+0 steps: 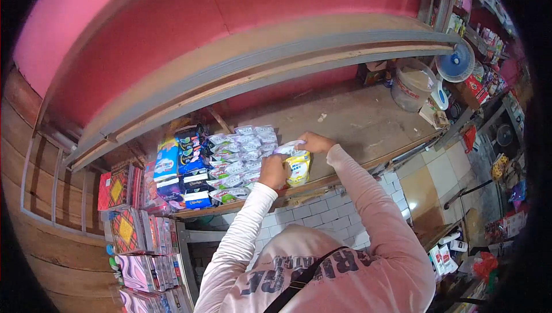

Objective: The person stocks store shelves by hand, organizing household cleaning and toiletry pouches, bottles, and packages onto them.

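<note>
A yellow-and-white pouch printed "MY BABY" stands at the front edge of the wooden shelf. My left hand is closed at its left side, by the whitish upper part. Across the top, my right hand pinches the upper right corner with bent fingers. Rows of white, green and pink pouches lie just left of my left hand. Beyond those sit dark and blue packs stacked in columns. Part of the pouch's upper left is hidden behind my left hand.
A long wooden beam runs above the shelf. At the right end are a clear bucket and a blue fan. Stacked patterned books stand lower left. White tiles cover the floor below.
</note>
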The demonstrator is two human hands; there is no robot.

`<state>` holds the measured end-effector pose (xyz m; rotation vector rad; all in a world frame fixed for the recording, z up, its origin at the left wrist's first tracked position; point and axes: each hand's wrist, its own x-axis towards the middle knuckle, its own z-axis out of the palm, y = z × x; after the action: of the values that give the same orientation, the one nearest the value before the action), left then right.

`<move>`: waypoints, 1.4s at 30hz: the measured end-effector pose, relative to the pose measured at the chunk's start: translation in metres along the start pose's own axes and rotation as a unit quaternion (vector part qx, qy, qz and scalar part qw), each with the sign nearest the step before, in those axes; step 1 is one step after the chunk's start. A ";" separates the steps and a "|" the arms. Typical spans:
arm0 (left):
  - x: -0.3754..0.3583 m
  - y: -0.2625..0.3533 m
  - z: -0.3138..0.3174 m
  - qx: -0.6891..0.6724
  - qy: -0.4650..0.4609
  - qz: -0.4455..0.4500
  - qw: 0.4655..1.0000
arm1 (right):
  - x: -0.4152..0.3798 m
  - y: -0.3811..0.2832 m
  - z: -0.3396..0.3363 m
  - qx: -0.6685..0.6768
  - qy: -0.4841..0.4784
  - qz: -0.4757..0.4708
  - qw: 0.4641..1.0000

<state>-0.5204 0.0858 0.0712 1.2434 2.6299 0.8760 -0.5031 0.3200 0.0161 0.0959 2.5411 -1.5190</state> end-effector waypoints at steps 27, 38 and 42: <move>-0.038 0.031 -0.001 -0.085 0.176 0.193 0.962 | -0.138 0.103 0.075 0.384 0.520 -0.035 0.762; -0.102 -0.053 0.149 -0.143 -0.403 0.251 0.868 | -0.328 0.079 0.365 0.181 0.670 0.391 0.604; -0.112 -0.085 0.205 0.015 -0.486 0.347 0.802 | -0.346 0.030 0.460 0.230 0.690 0.460 0.510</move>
<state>-0.4378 0.0545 -0.1614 1.9844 1.3705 0.0954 -0.1035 -0.0570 -0.1575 3.1201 1.4581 -1.5697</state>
